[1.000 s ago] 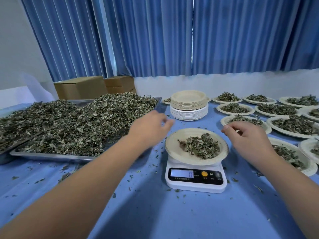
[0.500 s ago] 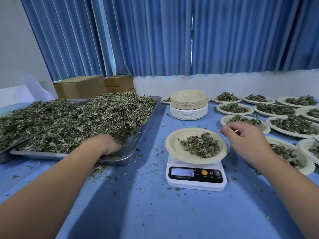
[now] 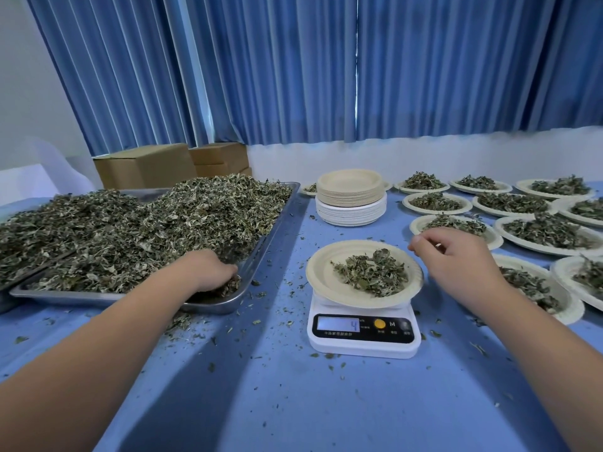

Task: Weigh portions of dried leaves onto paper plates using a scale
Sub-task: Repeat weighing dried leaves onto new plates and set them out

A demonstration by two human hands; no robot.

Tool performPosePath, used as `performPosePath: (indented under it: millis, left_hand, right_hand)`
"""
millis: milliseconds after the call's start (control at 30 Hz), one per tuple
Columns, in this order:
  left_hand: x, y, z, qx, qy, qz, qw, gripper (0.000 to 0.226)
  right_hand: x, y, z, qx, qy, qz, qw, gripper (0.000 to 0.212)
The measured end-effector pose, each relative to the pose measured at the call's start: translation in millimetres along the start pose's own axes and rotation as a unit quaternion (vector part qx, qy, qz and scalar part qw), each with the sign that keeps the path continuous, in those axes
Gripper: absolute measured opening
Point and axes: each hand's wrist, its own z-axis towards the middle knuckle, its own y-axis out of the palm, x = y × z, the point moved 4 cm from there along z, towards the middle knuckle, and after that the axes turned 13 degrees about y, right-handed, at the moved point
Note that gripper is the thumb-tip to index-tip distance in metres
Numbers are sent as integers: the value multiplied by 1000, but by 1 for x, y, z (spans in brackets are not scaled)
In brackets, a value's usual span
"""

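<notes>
A white digital scale (image 3: pixel 363 337) stands on the blue table, its display reading 4. On it lies a paper plate (image 3: pixel 321 272) holding a small heap of dried leaves (image 3: pixel 372 272). My left hand (image 3: pixel 208 269) is in the near right corner of the metal tray (image 3: pixel 261 256), fingers curled into the loose dried leaves (image 3: pixel 146 230) and gripping some. My right hand (image 3: pixel 456 256) hovers just right of the plate's rim, fingers loosely curled; whether it holds any leaves is unclear.
A stack of unused paper plates (image 3: pixel 350 197) stands behind the scale. Several filled plates (image 3: pixel 548 230) cover the table's right side. Cardboard boxes (image 3: pixel 146 164) sit behind the tray. Leaf crumbs lie scattered over the blue cloth (image 3: pixel 293 402).
My left hand left the plate, swung left to the tray's corner and dug into the leaves. My right hand stayed beside the plate.
</notes>
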Motion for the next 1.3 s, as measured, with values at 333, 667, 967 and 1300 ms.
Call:
performPosePath:
  millis: [333, 667, 967, 1300]
  left_hand:
    - [-24, 13, -2, -58, -63, -19, 996, 80]
    - [-36, 4, 3, 41, -62, -3, 997, 75]
    - [-20, 6, 0, 106, 37, -57, 992, 39]
    - [-2, 12, -5, -2, 93, -63, 994, 71]
  right_hand:
    - [1, 0, 1, -2, 6, 2, 1000, 22]
    - [3, 0, 0, -9, 9, -3, 1000, 23]
    - [4, 2, 2, -6, 3, 5, 1000, 22]
    - [3, 0, 1, -6, 6, 6, 1000, 24]
